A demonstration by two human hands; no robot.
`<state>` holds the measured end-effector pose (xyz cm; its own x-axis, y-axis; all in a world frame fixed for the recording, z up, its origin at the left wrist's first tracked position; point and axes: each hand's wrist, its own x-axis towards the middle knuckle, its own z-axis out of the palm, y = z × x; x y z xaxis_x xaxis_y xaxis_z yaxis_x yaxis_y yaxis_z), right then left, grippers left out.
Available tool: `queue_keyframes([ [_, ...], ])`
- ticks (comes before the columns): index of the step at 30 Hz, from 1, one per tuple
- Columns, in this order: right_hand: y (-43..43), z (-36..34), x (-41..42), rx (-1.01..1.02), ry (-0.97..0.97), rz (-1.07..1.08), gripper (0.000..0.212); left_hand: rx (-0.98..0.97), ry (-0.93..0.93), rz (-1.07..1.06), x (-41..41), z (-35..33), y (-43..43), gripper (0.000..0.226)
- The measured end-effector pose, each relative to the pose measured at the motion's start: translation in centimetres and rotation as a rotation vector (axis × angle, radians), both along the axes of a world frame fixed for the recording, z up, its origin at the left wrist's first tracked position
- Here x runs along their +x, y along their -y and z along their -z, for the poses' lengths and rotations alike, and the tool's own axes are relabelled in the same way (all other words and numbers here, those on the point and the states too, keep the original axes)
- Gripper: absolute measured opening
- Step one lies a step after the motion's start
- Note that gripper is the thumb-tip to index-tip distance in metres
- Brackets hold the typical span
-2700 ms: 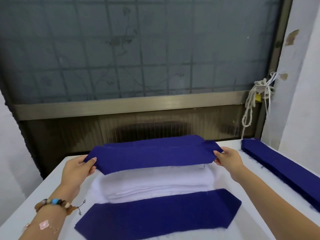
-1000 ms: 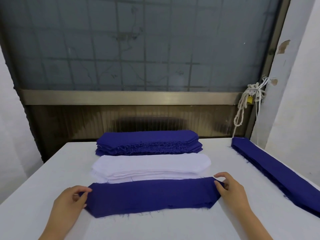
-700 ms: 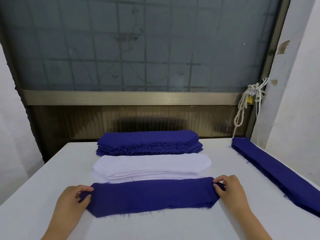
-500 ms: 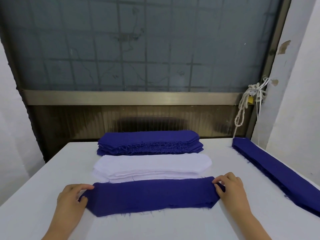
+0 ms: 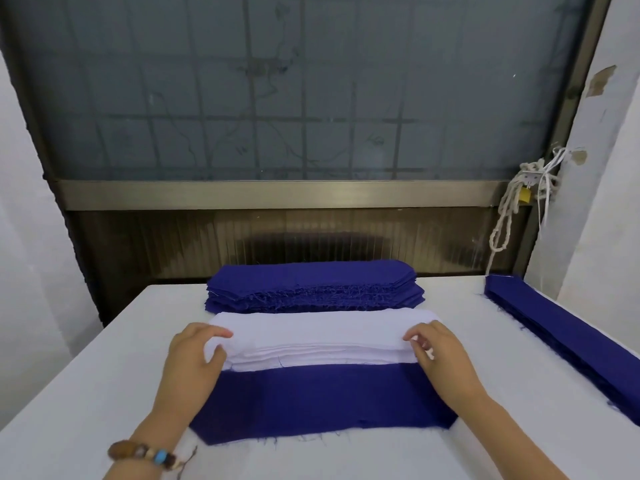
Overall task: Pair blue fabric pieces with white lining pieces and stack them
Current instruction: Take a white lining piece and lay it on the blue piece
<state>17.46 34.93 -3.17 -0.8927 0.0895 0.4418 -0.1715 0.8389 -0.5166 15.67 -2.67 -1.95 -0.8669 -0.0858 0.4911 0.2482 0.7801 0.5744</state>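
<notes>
A single blue fabric piece lies flat on the white table near me. Just behind it sits a stack of white lining pieces, and behind that a stack of blue pieces. My left hand pinches the left end of the top white lining, fingers on top and thumb at the edge. My right hand has curled fingers pinching the right end of the same stack. Both wrists lie over the ends of the flat blue piece.
A long stack of narrow blue strips runs along the table's right edge. A window with a metal frame stands behind the table, and a white rope hangs at its right. White walls close in on both sides.
The blue piece held in the air was laid flat at the front. Both hands have left its ends and moved forward onto the ends of the white lining stack.
</notes>
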Motion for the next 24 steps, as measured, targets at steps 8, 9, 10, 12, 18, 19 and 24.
queue_keyframes([
  [8, 6.1, -0.8, -6.2, -0.020, 0.082, -0.198, 0.013, 0.015, 0.045, 0.143, -5.7, 0.9, -5.8, 0.023],
  [9, 6.3, -0.7, -6.7, -0.032, 0.099, -0.194, 0.011, -0.010, 0.049, 0.140, -6.1, 1.3, -6.0, 0.024],
  [10, 6.3, -0.7, -7.2, -0.044, 0.110, -0.178, 0.009, -0.040, 0.051, 0.127, -6.4, 1.6, -6.0, 0.026],
  [12, 6.3, -0.5, -7.9, -0.032, 0.114, -0.138, 0.009, -0.100, 0.066, 0.095, -6.9, 2.0, -5.8, 0.031],
  [18, 6.4, 0.6, -8.3, 0.114, 0.106, -0.096, 0.034, -0.262, 0.054, 0.033, -7.6, 2.8, -5.3, 0.042],
  [19, 6.4, 0.6, -8.4, 0.119, 0.102, -0.091, 0.036, -0.295, 0.039, 0.005, -7.6, 3.0, -5.2, 0.041],
  [24, 6.6, 0.8, -8.0, 0.087, 0.069, -0.080, 0.034, -0.332, 0.090, 0.007, -7.4, 3.1, -5.0, 0.054],
])
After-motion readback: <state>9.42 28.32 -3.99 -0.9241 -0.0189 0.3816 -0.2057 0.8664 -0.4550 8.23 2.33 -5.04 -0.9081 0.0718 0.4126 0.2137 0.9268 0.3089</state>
